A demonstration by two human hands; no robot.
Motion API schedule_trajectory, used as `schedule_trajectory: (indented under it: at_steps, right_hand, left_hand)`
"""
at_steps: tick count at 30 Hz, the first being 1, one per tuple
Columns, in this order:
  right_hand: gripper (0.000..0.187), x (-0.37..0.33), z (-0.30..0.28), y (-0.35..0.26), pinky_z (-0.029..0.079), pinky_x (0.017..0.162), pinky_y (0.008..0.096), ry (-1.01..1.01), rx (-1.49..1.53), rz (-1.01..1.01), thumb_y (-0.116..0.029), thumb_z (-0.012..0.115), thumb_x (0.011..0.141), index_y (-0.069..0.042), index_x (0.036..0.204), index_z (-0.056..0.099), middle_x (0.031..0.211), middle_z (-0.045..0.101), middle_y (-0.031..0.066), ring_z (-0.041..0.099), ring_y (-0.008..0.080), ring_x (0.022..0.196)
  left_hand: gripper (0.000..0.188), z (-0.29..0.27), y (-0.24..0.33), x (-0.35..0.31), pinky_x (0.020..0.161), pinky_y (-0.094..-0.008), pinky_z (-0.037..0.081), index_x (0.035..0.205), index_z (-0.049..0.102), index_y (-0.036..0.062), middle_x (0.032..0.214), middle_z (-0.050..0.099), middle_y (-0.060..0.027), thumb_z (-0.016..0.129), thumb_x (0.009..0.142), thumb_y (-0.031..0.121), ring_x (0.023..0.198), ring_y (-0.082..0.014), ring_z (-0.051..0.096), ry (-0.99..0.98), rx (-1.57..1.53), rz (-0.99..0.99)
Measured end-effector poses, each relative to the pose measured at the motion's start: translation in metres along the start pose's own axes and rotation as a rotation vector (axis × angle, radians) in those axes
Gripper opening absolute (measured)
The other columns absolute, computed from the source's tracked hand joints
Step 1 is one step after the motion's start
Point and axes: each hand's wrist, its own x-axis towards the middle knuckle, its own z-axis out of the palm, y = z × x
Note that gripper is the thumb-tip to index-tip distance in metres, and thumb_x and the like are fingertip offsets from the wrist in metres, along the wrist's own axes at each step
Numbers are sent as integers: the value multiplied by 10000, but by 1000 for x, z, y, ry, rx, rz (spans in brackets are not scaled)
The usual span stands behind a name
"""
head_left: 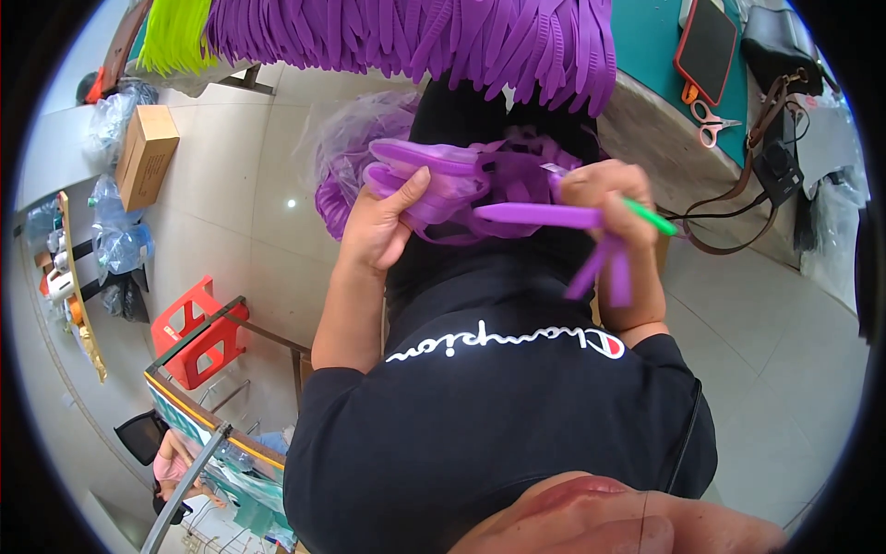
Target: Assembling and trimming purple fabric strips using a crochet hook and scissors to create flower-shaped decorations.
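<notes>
My left hand [392,217] is closed around a stack of soft purple strap pieces [434,162], its thumb pressed on top of them. My right hand [614,198] is closed around a green-handled tool [653,217], whose working end I cannot make out. A loose purple strap [540,215] juts from that same hand toward the left, and more purple ends hang below it. Between the hands, more purple straps lie over my lap. Beside my left hand, a clear plastic bag [346,125] holds further purple pieces.
Many ribbed purple straps [415,37] hang in a row off the table edge ahead, with lime-green ones [175,37] at left. Pink scissors [709,123] and a red-edged phone [706,51] lie at right. A red stool [198,332] and cardboard box [148,157] stand left.
</notes>
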Motion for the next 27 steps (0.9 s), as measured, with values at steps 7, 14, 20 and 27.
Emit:
schedule_trajectory:
  at_steps: [7,14,20,27]
  right_hand:
    - [419,15,29,23,316,469,301,-192,-269,19,-305,459,921,-16,618,467,547,447,63,425,178,468]
    - [430,15,30,24,327,467,275,-180,-271,107,-325,449,942,-14,649,496,544,465,46,439,148,478]
    - [427,12,29,26,320,467,271,-164,-253,122,-322,451,943,-13,651,491,544,467,48,436,141,480]
    - [358,17,31,17,345,477,301,-176,-385,215,-242,472,944,-2,680,501,557,459,52,443,162,485]
  left_hand:
    - [227,29,3,-13,771,-291,517,1057,596,-19,995,651,-108,640,864,91,893,-177,640,13,121,188]
    - [154,33,5,-17,651,-256,534,1001,601,-12,890,657,-95,616,875,76,769,-158,654,9,202,190]
    - [144,36,1,-17,621,-232,518,991,614,-12,862,660,-85,619,873,72,739,-143,648,37,193,262]
    - [150,31,1,-15,674,-261,535,994,632,-28,871,668,-97,626,846,-1,760,-165,655,-4,224,324]
